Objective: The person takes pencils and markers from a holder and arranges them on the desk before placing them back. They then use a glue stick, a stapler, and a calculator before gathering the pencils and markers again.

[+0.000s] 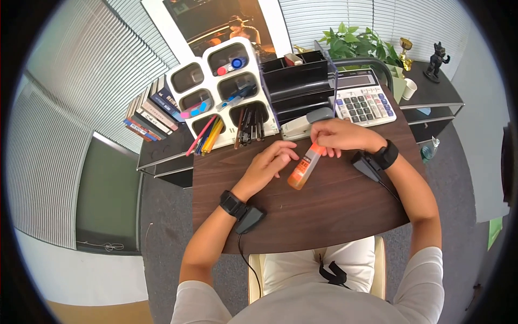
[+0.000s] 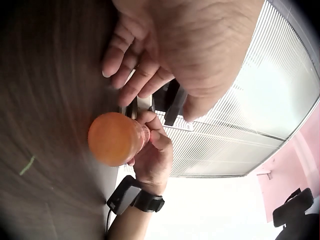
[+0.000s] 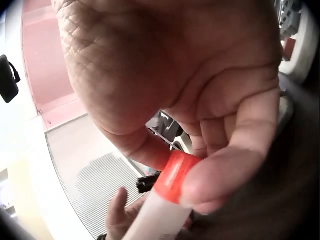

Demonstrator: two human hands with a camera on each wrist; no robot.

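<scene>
My right hand (image 1: 337, 135) pinches the orange-red cap (image 3: 176, 175) of a clear glue bottle (image 1: 305, 168) between thumb and index finger. Orange print covers the bottle's side, and orange liquid shows through its base in the left wrist view. It tilts over the desk, with the base toward my body and the cap end away from me. Just left of it, my left hand (image 1: 268, 163) holds nothing, its fingers loosely bent and pointing at the bottle. Behind the right hand, partly covered by it, lies a grey and white stapler (image 1: 302, 124).
A white pen organizer (image 1: 222, 86) with pencils and markers stands at the back left of the brown desk (image 1: 259, 216). Black trays (image 1: 299, 81) and a calculator (image 1: 364, 102) are at the back right. Books (image 1: 154, 110) and a plant (image 1: 361, 43) lie beyond.
</scene>
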